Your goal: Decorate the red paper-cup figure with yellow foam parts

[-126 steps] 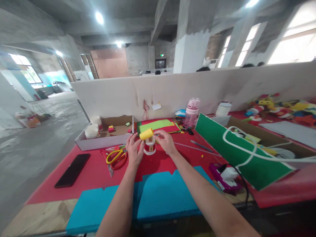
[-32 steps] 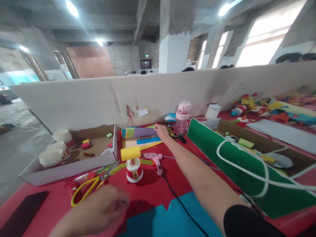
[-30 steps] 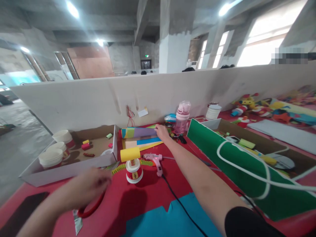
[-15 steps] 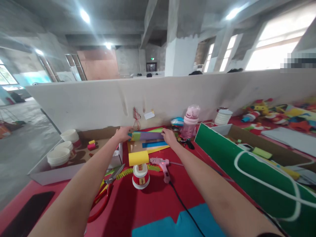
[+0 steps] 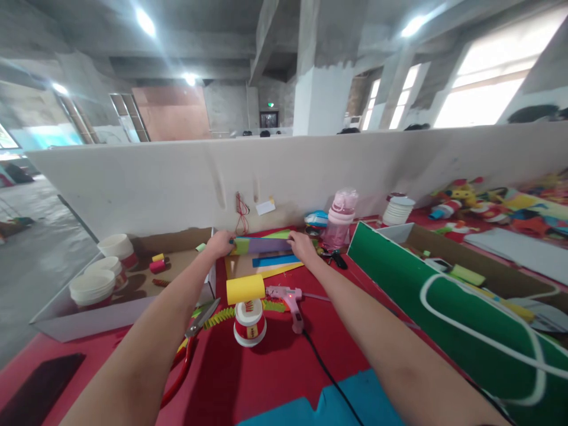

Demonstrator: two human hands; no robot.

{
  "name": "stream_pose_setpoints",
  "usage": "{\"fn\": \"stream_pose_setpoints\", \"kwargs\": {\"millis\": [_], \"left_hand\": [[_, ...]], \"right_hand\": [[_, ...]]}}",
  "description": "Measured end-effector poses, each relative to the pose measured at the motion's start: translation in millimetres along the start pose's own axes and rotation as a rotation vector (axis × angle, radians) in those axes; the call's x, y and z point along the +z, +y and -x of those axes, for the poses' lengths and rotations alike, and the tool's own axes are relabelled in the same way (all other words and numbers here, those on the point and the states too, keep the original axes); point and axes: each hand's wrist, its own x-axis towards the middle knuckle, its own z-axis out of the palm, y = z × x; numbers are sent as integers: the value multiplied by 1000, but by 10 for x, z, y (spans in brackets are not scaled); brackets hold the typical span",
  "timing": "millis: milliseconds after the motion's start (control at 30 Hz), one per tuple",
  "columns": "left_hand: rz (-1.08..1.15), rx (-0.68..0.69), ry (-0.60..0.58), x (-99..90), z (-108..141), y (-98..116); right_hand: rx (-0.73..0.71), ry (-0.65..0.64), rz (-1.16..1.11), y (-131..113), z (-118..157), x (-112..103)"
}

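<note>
A person's left forearm (image 5: 148, 331) and right forearm (image 5: 368, 325), both bare and smooth in outline, narrow from broad near the elbows to slim wrists — and beyond, I see a bare left hand (image 5: 219, 243) and right hand (image 5: 303, 246).

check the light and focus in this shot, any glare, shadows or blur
In the head view, the window at right is blown out and the ceiling lights flare; in the same view, a shadow darkens the table below-left of the cup; there too, the toys at far right look soft, the left hand, right hand and sheets clearer.
</note>
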Motion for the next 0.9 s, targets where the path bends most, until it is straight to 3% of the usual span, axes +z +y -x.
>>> {"fn": "stream_pose_setpoints", "kwargs": {"millis": [167, 367, 533, 600, 767, 900], "left_hand": [[18, -28, 26, 45, -81, -34], [46, -35, 49, 27, -128, -58], [55, -52, 84, 36, -94, -100], [62, -64, 94, 48, -83, -119], [75, -102, 118, 66, -75, -134], [84, -142, 137, 69, -70, -123]], "right_hand": [[-69, -17, -3, -58, 94, -119], [-90, 167, -106, -200, 158, -162], [-210, 178, -123, -182, 68, -104], [-269, 121, -110, -166, 63, -77], [-294, -176, 122, -131, 107, 48], [-253, -217, 175, -98, 85, 146]]}}
